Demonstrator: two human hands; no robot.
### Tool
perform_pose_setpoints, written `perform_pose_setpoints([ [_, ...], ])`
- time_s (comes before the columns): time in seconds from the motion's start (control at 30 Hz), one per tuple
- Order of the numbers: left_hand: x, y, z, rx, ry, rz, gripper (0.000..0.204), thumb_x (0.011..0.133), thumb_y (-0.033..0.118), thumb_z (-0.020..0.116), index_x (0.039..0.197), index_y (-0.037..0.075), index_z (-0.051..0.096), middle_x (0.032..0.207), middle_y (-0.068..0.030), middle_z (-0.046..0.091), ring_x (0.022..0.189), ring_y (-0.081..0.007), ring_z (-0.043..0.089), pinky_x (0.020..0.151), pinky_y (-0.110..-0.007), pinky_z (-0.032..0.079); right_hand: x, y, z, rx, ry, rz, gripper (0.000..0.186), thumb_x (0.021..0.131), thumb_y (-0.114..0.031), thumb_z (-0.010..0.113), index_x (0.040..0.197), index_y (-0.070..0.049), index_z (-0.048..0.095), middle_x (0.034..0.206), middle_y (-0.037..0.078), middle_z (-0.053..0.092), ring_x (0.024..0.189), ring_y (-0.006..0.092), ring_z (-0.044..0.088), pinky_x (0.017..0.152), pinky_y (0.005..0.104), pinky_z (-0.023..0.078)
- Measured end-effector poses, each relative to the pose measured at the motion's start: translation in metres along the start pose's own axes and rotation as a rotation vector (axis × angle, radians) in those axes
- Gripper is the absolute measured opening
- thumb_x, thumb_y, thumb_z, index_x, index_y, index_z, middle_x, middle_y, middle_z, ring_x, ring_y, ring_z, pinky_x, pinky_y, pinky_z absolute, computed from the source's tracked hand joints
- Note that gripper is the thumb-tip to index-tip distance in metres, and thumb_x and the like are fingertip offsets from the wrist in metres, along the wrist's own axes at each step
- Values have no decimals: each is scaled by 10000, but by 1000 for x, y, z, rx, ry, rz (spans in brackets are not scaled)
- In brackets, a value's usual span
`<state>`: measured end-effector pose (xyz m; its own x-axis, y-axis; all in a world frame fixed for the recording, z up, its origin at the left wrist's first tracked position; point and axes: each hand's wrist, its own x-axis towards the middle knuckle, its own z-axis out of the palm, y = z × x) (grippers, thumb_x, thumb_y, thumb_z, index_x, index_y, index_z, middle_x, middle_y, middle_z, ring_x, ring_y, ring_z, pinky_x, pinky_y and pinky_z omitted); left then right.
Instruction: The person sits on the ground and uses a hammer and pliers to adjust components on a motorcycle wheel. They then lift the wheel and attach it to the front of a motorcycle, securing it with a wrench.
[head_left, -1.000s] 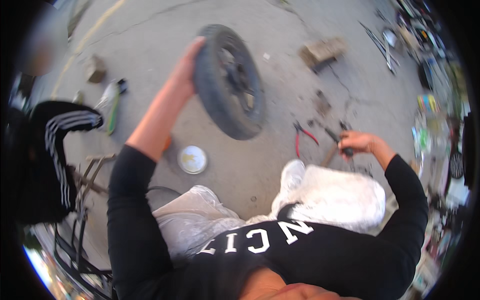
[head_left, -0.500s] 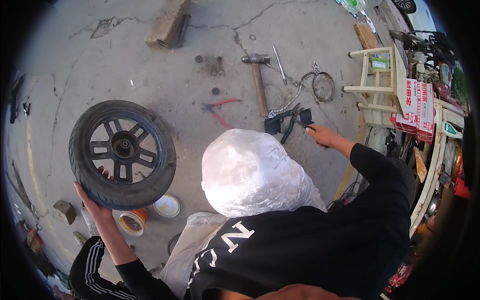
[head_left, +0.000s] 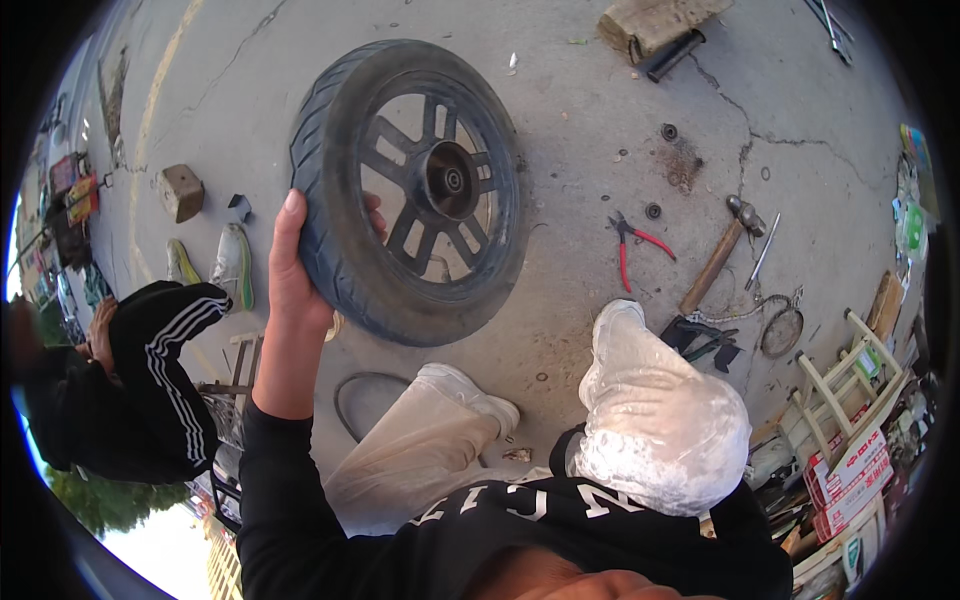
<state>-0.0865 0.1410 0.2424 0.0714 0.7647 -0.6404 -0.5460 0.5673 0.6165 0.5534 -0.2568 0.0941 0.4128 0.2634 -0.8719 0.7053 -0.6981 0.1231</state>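
Observation:
My left hand [head_left: 298, 265] grips the edge of a scooter wheel [head_left: 335, 230], a black tyre on a black spoked rim. The thumb presses on the tread, while fingertips show through the gap between spokes. The wheel leans, its hub facing right. My right hand is hidden behind my raised knee and body. Beyond that knee lie dark green-handled pliers [head_left: 712, 345] on a black piece, with a ball-peen hammer [head_left: 712, 268] beside them. Red-handled pliers [head_left: 645, 240] rest open on the ground between wheel and hammer. Two small dark bearing-like rings, one [head_left: 653, 210] nearer, lie past them.
A thin metal rod [head_left: 763, 250] and a chain with a ring [head_left: 782, 330] lie right of the hammer. Far off is a wooden block [head_left: 660, 25] with a black tube [head_left: 675, 55]. Another person's striped trouser leg [head_left: 170, 350] is at left. A stool [head_left: 840, 390] stands at right.
The view has swung left. My left hand keeps its hold on the wheel, which now looks more tilted. My right hand, earlier at the green-handled pliers, has gone out of sight.

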Motion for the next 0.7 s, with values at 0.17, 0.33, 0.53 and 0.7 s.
perform_pose_setpoints([
  [0.17,-5,-4,4,134,7,4,694,947,537,537,1293,-63,493,1132,-197,621,985,-260,639,829,-377,557,0,-11,-17,-198,33,3,490,986,-340,502,1393,-74,440,1006,282,691,833,453,683,716,531,543],
  [0.33,-22,-19,30,258,79,78,768,830,518,696,1290,-60,486,1070,-181,644,927,-232,663,806,-357,557,-26,-67,-34,-321,32,0,534,998,-341,473,1413,-14,403,975,328,675,916,500,653,811,563,516],
  [0.53,-49,-64,52,280,150,157,956,711,372,861,1423,-64,396,1327,-154,562,1237,-221,532,1074,-361,387,-36,-101,-58,-539,21,-111,439,969,-319,530,1281,-13,492,927,303,686,884,476,671,778,554,535],
  [0.7,-45,-60,61,241,220,167,929,730,398,855,1416,-55,422,1306,-156,583,1219,-224,550,1052,-353,407,-16,-126,-86,-714,21,-192,323,928,-266,560,1079,14,622,914,263,702,886,444,685,774,514,555],
])
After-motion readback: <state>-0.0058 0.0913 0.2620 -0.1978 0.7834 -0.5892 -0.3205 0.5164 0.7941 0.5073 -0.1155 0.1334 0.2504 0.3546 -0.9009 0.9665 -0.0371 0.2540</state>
